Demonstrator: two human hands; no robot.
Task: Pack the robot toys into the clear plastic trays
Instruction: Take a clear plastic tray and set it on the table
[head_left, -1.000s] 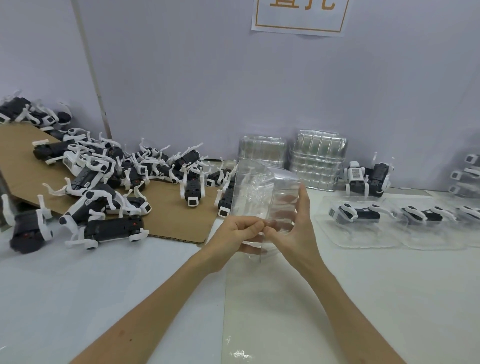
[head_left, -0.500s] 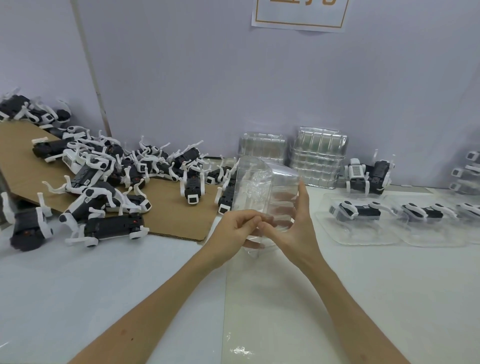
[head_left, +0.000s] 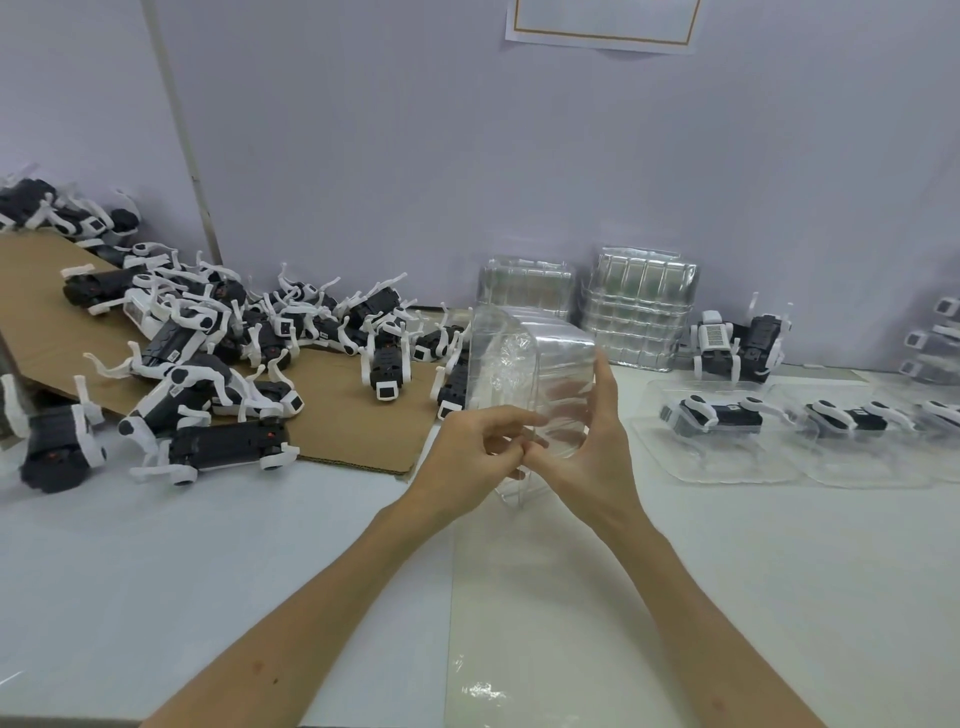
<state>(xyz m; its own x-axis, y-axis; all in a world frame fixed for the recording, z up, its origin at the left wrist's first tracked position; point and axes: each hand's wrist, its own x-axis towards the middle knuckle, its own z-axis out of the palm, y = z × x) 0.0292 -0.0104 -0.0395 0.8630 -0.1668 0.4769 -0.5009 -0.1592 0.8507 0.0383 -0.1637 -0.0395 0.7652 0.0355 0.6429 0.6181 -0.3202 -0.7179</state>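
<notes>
Clear tray held upright off counter, long axis 6-to-12. Right hand cups it from 3 o'clock, fingers spread behind plastic, thumb up along side. Left hand at 9 o'clock, fingertips pinching tray's lower near rim. Loose robot toys lie at 10 o'clock, nearer left hand.

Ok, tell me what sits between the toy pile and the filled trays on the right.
Head view: the clear tray gripped by the right hand, left hand pinching its edge; stacked empty trays behind.
</notes>
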